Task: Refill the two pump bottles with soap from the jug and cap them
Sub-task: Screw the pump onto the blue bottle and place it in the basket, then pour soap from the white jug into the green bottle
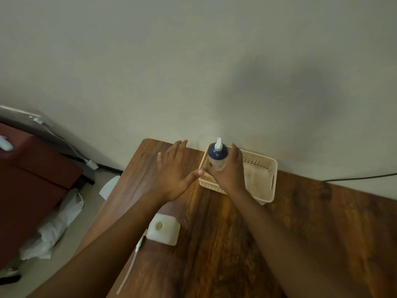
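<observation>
While the right hand curls its fingers and thumb round the clear plastic pump bottle with the dark blue shoulder and white nozzle, the bottle stands upright at the near-left corner of the cream perforated plastic basket; whether its base rests inside the basket or is held just above the rim cannot be told, since the hand covers the lower part; the left hand hovers just beside the bottle, fingers straight and spread, thumb stretched toward the right hand and nearly touching it, holding nothing; the basket sits on the brown wood-grain table, against the pale grey-green wall; the white translucent square plastic jug stands on the table nearer the viewer, partly under the left forearm, its round mouth uncovered and facing up; a thin white strip or tube lies along the left edge of the table beside the jug, what it is too unclear to tell; a dark cable runs along the back edge of the table at right; left of the table, a dark red upholstered seat, crumpled white cloth or bags on the floor, and white and black cables along the wall
</observation>
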Motion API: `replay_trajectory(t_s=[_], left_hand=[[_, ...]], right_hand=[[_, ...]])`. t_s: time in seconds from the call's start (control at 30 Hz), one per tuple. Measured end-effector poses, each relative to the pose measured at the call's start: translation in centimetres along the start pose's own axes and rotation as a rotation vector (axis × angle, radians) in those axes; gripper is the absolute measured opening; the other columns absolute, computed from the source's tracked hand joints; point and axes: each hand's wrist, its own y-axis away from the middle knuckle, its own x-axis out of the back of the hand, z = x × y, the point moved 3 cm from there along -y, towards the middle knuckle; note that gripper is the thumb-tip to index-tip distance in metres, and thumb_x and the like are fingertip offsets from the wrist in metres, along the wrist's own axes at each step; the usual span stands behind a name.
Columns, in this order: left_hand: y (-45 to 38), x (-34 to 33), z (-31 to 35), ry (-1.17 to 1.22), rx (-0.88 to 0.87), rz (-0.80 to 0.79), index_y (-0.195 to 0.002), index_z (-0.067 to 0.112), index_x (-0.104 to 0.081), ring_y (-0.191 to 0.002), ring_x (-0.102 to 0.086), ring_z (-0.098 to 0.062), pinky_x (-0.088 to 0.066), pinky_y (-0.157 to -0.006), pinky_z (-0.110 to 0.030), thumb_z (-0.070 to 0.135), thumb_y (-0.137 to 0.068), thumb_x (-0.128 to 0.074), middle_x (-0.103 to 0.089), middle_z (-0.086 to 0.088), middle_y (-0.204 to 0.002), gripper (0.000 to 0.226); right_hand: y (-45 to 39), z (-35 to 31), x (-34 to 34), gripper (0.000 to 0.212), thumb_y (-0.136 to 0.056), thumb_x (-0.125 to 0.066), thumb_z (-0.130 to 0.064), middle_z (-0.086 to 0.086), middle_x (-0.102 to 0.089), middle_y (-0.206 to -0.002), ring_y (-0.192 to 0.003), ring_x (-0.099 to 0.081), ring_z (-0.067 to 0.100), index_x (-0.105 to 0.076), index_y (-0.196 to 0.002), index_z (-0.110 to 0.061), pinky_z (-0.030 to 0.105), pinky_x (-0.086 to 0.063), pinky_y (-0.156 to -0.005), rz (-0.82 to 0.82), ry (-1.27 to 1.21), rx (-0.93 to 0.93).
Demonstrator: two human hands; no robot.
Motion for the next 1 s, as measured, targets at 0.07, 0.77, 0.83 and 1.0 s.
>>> replay_trajectory(t_s=[0.07, 0.77, 0.83, 1.0], left_hand=[[1.4, 1.1, 0.9, -0.011, 0.028, -0.022, -0.166, 0.023, -0.008, -0.16, -0.003, -0.015, 0.0, -0.126, -0.062, 0.086, -0.079, -0.027, -0.01, 0.002, -0.174, 0.109], [17.4, 1.0, -5.6, 0.517, 0.447, -0.194, -0.166, 0.025, -0.005, -0.148, -0.031, -0.017, -0.022, -0.106, -0.024, 0.031, -0.079, -0.09, -0.022, -0.004, -0.17, 0.122], [17.0, 0.1, -6.6, 0.599, 0.42, -0.292, -0.164, 0.027, -0.013, -0.141, -0.036, -0.01, -0.032, -0.102, -0.015, 0.027, -0.075, -0.093, -0.029, -0.002, -0.167, 0.119], [16.1, -2.3, -8.4, 0.675, 0.373, -0.411, -0.152, 0.031, -0.032, -0.13, -0.055, -0.017, -0.055, -0.104, -0.036, 0.014, -0.061, -0.095, -0.055, -0.002, -0.139, 0.112]], right_hand=[[1.5, -0.6, 0.8, 0.122, -0.061, -0.091, -0.063, 0.002, -0.041, -0.155, -0.143, -0.041, 0.023, -0.027, -0.155, -0.02, 0.046, -0.043, -0.113, -0.017, 0.026, 0.041], [17.6, -1.7, 4.0, 0.133, -0.068, -0.085, -0.065, -0.004, -0.004, -0.173, -0.158, -0.012, 0.023, 0.004, -0.163, -0.033, 0.05, -0.032, -0.121, -0.266, 0.164, 0.024], [17.8, -1.5, 3.7, 0.133, -0.069, -0.087, -0.061, -0.005, -0.004, -0.173, -0.158, -0.012, 0.023, 0.005, -0.163, -0.035, 0.048, -0.031, -0.121, -0.27, 0.143, 0.012], [18.0, -1.0, 2.7, 0.133, -0.071, -0.089, -0.054, -0.005, -0.002, -0.173, -0.158, -0.01, 0.022, 0.005, -0.163, -0.036, 0.049, -0.029, -0.121, -0.297, 0.097, -0.013]])
